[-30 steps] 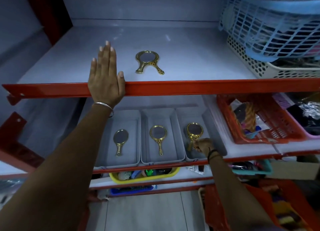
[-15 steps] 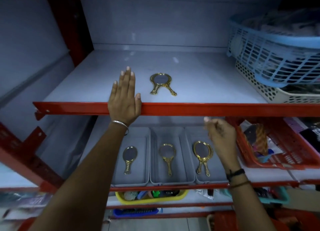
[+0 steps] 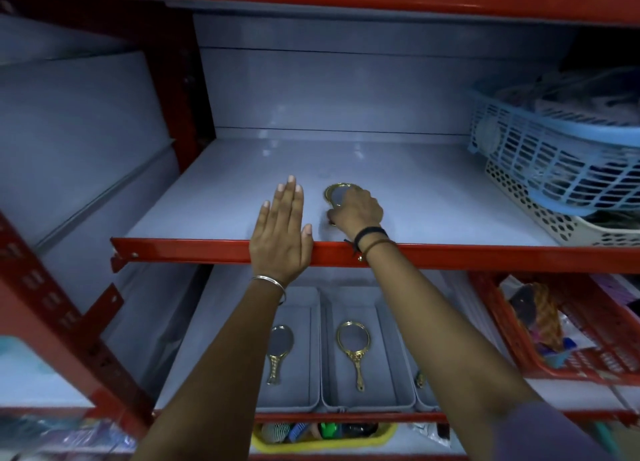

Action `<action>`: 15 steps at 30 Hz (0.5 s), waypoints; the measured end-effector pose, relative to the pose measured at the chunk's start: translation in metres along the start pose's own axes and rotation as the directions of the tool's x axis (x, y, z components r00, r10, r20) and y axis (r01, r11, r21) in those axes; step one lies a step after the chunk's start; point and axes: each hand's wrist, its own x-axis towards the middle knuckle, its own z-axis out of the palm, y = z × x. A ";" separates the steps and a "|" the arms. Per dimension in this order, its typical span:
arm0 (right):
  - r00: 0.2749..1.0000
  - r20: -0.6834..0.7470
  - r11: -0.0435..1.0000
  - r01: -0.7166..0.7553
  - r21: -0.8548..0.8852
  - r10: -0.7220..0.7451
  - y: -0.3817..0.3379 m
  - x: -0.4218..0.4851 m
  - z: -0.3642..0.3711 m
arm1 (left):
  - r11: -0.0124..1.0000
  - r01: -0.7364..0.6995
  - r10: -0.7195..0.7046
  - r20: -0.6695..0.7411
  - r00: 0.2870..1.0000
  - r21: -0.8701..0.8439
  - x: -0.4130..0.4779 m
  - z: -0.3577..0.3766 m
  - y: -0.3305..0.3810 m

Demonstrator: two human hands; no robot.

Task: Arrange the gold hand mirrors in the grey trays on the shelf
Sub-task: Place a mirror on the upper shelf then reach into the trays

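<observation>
Right hand [image 3: 356, 211] newly over mirror [image 3: 337, 194]

Right hand [image 3: 356, 209] hides the mirror's handle [image 3: 337, 194].

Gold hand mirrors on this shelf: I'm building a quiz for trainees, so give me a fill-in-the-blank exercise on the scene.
1. The right hand reaches a gold mirror lying on the ____ shelf.
2. The left hand rests flat over the shelf's ____ front rail.
3. The middle grey tray holds ____ visible mirror.

Missing words: upper; red; one
</observation>
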 end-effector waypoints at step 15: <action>0.965 0.264 0.405 -0.243 0.881 0.004 0.044 -0.056 -0.049 | 0.999 -0.013 0.017 0.084 0.996 -0.052 0.002 -0.013 -0.001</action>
